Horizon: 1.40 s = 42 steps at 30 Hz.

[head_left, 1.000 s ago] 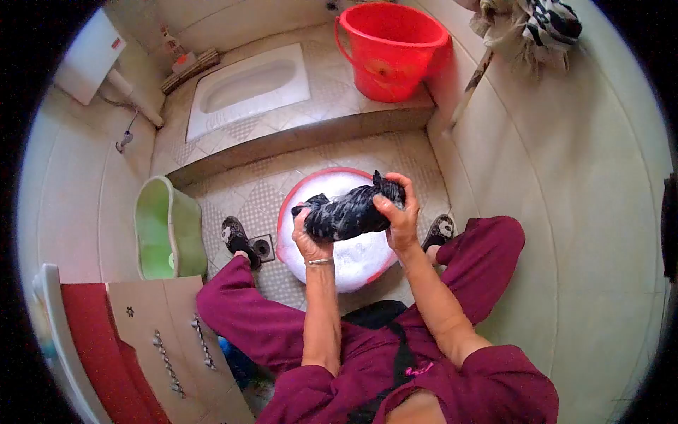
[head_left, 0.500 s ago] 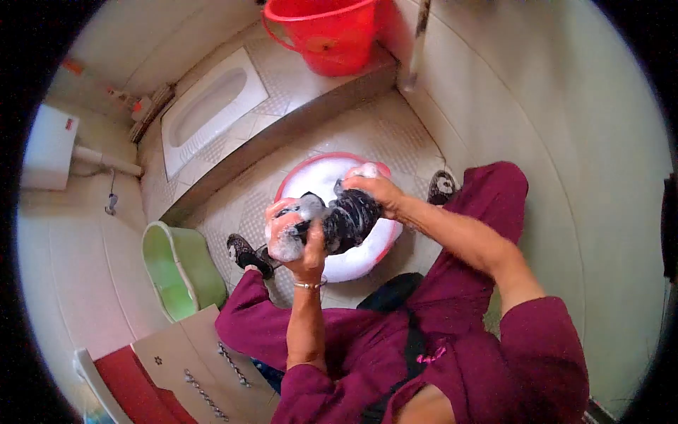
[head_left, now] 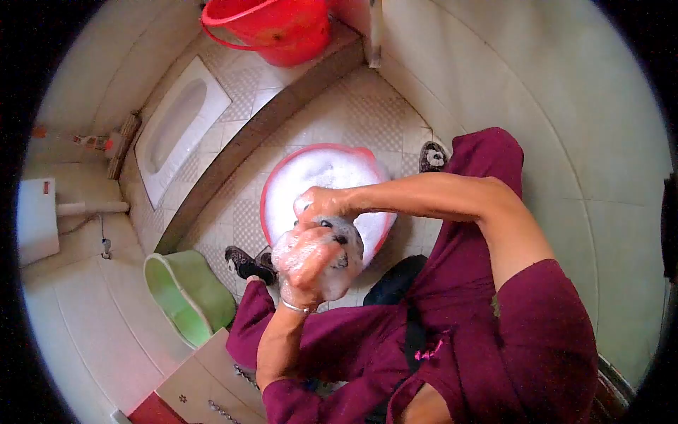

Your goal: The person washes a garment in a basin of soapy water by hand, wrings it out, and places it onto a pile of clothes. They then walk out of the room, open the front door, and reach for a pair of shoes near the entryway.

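Over the red-rimmed basin (head_left: 263, 200), both of my hands are closed on a bunched, wet black cloth (head_left: 342, 242) coated in white foam. My left hand (head_left: 305, 260), covered in suds, wraps around it from the left. Just above, my right hand (head_left: 326, 205) is closed in a fist against the cloth and touches the left hand's fingers. Much of the cloth is hidden by foam and fingers. White suds (head_left: 321, 169) fill the basin, which stands on the tiled floor between my feet.
A green tub (head_left: 185, 293) stands at the left, beside a cabinet (head_left: 205, 378). Beyond a raised step (head_left: 233, 152) are a squat toilet (head_left: 180, 127) and a red bucket (head_left: 275, 32). A pale wall (head_left: 522, 106) runs along the right.
My right hand has moved left, from the cloth's far end to beside my left hand. The stretched cloth is now bunched up and foamier. The view has shifted slightly right.
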Available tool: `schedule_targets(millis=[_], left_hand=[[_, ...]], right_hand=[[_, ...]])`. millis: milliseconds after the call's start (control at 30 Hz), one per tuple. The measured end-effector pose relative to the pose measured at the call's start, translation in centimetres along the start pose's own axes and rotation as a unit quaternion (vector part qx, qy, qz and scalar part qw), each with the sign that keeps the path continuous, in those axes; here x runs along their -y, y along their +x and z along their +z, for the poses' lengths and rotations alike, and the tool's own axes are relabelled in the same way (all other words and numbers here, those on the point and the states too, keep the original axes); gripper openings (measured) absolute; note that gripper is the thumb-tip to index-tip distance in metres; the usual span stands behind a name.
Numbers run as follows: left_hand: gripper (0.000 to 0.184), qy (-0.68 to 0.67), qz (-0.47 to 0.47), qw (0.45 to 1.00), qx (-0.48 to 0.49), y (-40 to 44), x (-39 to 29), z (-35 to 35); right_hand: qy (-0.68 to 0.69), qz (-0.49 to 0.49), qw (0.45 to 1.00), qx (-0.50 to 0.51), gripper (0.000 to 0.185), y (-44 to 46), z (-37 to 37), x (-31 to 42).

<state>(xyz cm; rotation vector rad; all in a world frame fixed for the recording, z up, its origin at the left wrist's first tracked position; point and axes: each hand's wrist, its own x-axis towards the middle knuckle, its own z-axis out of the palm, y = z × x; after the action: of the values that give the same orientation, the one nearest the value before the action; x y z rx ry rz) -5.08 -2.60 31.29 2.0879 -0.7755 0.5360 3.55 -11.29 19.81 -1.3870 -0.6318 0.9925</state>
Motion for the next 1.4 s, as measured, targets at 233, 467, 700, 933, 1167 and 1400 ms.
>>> schedule_targets(millis=[233, 467, 700, 933, 1167, 1400], left_hand=[[0.024, -0.027, 0.02, 0.993, 0.109, -0.8, 0.2, 1.2], [0.025, -0.056, 0.055, 0.982, 0.172, -0.3, 0.7, 1.6], [0.022, -0.111, 0.054, 0.97, 0.21, -1.3, 1.1, 3.3], [0.02, -0.105, 0.063, 0.967, 0.222, -1.2, 1.2, 4.0], [0.02, -0.112, 0.08, 0.955, 0.263, -1.7, 1.3, 4.6], [0.02, -0.101, 0.089, 0.949, 0.286, -2.2, 1.3, 4.3]], right_hand=[[0.101, 0.097, 0.989, 0.04, 0.007, 0.4, 1.9, -1.6], [0.029, 0.048, 0.996, 0.071, 0.006, 1.5, 2.8, -2.8], [0.042, 0.029, 0.993, 0.102, 0.014, 1.9, 4.0, -3.3], [0.047, 0.032, 0.992, 0.113, 0.014, 2.8, 3.9, -5.4], [0.046, 0.075, 0.989, 0.116, 0.014, 1.7, 3.8, -4.4], [0.026, 0.087, 0.992, 0.092, 0.013, 1.6, 4.0, -6.1]])
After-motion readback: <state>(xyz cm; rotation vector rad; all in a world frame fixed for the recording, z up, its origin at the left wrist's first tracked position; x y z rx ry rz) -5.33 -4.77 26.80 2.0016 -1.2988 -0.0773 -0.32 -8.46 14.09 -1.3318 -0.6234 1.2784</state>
